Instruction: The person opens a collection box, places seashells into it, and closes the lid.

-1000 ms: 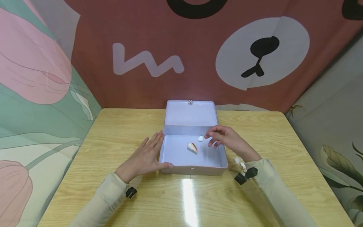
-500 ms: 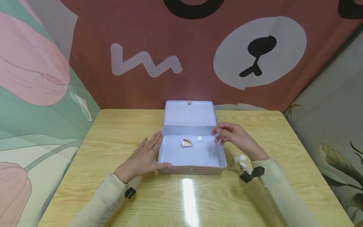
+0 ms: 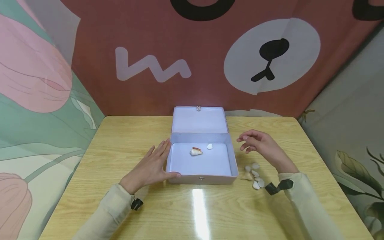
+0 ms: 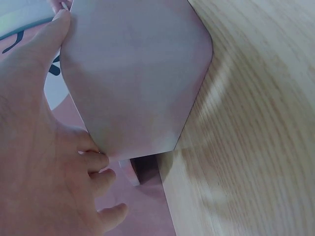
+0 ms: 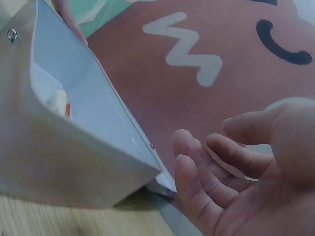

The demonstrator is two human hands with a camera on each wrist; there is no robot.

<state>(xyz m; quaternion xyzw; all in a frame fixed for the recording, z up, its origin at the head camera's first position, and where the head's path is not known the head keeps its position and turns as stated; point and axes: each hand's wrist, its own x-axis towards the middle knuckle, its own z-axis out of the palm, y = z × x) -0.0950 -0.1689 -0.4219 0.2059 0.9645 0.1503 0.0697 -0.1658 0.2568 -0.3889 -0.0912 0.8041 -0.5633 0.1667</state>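
A pale metal box stands on the table with its hinged lid raised at the back. Inside lie a white-and-orange cone-shaped seashell and, to its right, a small white shell or pebble. My left hand rests along the box's left side, fingers spread, with the thumb at the front rim. My right hand hovers to the right of the box, fingers loosely bent, holding nothing. In the right wrist view, the cone shell shows over the box's rim.
On the table right of the box lies a small pile of white shells or stones with a tan conch-like shell. A printed cloth hangs behind the wooden table. A clasp sits on the lid's edge.
My right hand has moved right, from over the box to beside it, uncovering the pile. The cone shell has rolled and turned leftward in the box. My left hand stays put.
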